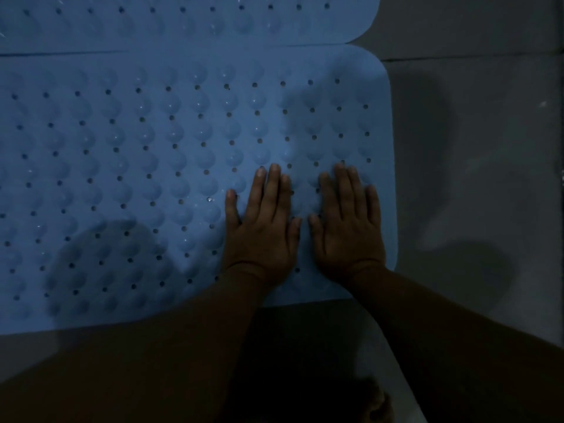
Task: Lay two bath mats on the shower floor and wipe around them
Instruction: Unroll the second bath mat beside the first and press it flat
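Plainly, both hands lie flat, palms down, on the near blue bath mat (137,178), close to its right edge and not far from its near right corner. The left hand (262,227) has its fingers stretched forward and loosely together, with the little finger set a bit apart to the left; it holds nothing. The right hand (348,227) sits just beside it, fingers straight and close together, also holding nothing, and the two thumbs nearly meet between them. This mat is dotted with small round holes and raised bumps, and it rests on the grey shower floor (473,148), which shows bare along the mat's right side and along its near edge. A second blue bath mat (183,22) of the same pattern lies at the far side, its near edge touching or slightly overlapping the far edge of the first; which one cannot be told in the dim light. Shadows fall across the floor and the near left part of the mat
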